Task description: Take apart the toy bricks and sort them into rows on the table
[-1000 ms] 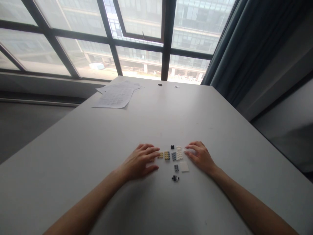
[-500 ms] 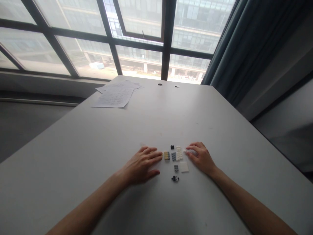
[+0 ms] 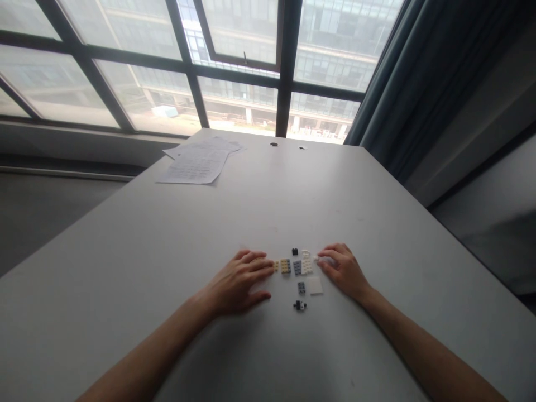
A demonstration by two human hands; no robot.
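My left hand lies over the white table with its fingers stretched out, and its fingertips touch or partly cover a tan toy brick. Beside that sits a yellow-and-grey brick piece, then a blue-grey brick and a white studded brick. At the right, my right hand pinches a small white piece between thumb and fingertips. Closer to me are a dark grey brick, a flat white tile and a black-and-grey piece with side pins.
A small black brick and a white rounded piece sit at the far side of the group. Written paper sheets lie at the table's back left. Two cable holes show near the back edge, before the window.
My left hand has slid slightly left, so more of the tan brick shows. My right hand stays almost in place with the small white piece.
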